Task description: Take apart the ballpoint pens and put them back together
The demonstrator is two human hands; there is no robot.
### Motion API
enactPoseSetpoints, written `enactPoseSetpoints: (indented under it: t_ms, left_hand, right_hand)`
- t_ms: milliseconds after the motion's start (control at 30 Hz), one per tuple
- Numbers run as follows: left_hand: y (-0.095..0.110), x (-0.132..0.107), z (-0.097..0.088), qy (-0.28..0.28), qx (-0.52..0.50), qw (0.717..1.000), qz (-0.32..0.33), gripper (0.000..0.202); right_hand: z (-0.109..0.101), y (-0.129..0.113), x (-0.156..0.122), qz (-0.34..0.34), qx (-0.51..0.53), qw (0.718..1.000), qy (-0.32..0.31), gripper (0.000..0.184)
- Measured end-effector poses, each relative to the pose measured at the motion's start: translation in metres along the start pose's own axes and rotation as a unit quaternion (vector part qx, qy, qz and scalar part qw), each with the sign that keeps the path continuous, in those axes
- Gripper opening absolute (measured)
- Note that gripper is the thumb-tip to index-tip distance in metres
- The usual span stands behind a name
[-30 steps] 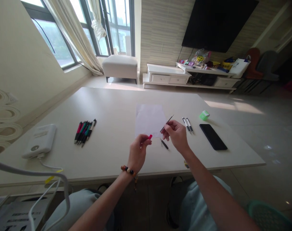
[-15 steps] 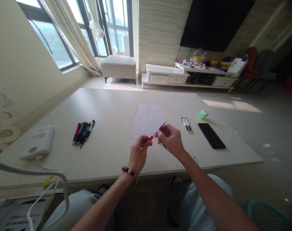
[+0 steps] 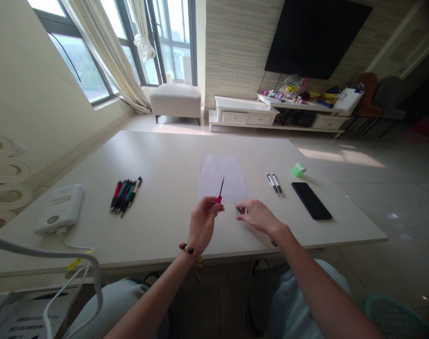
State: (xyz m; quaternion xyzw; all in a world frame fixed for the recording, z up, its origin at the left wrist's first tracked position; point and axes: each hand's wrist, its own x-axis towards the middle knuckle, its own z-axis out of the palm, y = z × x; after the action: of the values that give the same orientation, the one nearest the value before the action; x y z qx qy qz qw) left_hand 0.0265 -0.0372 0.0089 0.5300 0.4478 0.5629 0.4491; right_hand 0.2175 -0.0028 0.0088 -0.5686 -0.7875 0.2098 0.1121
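My left hand (image 3: 203, 221) is closed around a red pen barrel with a thin dark refill (image 3: 221, 189) sticking up out of it, held just above the table (image 3: 165, 160). My right hand (image 3: 257, 216) rests low on the table to the right, fingers curled over a small dark pen part (image 3: 238, 211) that is mostly hidden. A white sheet of paper (image 3: 222, 176) lies just beyond both hands.
A bunch of coloured pens (image 3: 125, 192) lies at the left, a white box with a cable (image 3: 60, 208) further left. Two pens (image 3: 275, 183), a black phone (image 3: 311, 199) and a green eraser (image 3: 299, 169) lie at the right.
The thin refill left my right hand and now stands in the red barrel in my left hand. My right hand dropped to the table onto the dark pen part.
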Motion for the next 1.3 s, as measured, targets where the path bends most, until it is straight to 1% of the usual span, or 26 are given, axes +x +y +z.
enactPoseSetpoints:
  t_ms: [100, 267, 400, 533, 667, 767, 900, 1000, 1100, 1200, 1300]
  left_hand:
    - [-0.001, -0.001, 0.000, -0.002, 0.000, 1.000, -0.001, 0.018]
    - [-0.001, -0.001, 0.001, -0.004, -0.004, 1.000, -0.011, 0.019]
    - [0.000, -0.001, 0.001, -0.001, -0.005, 1.000, -0.024, 0.019]
    - [-0.002, -0.003, 0.001, -0.010, 0.008, 1.000, -0.024, 0.018]
    - [-0.004, -0.005, 0.001, -0.011, 0.015, 1.000, -0.024, 0.018]
    - [-0.005, -0.004, -0.001, -0.007, 0.014, 1.000, -0.026, 0.019]
    - [-0.007, -0.002, -0.006, 0.000, 0.009, 1.000, -0.024, 0.021]
    - [-0.008, -0.001, -0.009, 0.006, 0.008, 1.000, -0.026, 0.021]
    - [-0.007, -0.001, -0.009, 0.007, 0.010, 1.000, -0.027, 0.021]
    - [-0.007, -0.002, -0.007, 0.005, 0.009, 0.999, -0.031, 0.022]
    - [-0.006, -0.003, -0.006, 0.004, 0.008, 0.999, -0.038, 0.020]
  right_hand:
    - [0.006, 0.000, 0.000, 0.011, -0.037, 0.999, 0.000, 0.023]
    - [0.007, -0.001, 0.000, 0.002, -0.038, 0.999, 0.006, 0.018]
    - [0.010, -0.002, 0.002, 0.008, -0.010, 1.000, 0.014, 0.015]
    - [0.018, -0.004, 0.004, 0.000, 0.018, 0.999, 0.040, 0.012]
    - [0.025, -0.006, 0.007, -0.017, 0.032, 0.998, 0.049, 0.015]
    - [0.022, -0.001, 0.010, -0.010, 0.062, 0.997, 0.051, 0.012]
    - [0.008, 0.011, 0.008, 0.017, 0.081, 0.993, 0.080, 0.013]
    - [0.003, 0.013, 0.003, 0.019, 0.081, 0.994, 0.074, 0.014]
    - [0.011, 0.007, 0.000, 0.009, 0.051, 0.997, 0.065, 0.015]
    - [0.025, -0.002, 0.003, 0.029, 0.007, 0.997, 0.071, 0.014]
    - [0.033, -0.005, 0.009, 0.034, 0.004, 0.996, 0.081, 0.013]
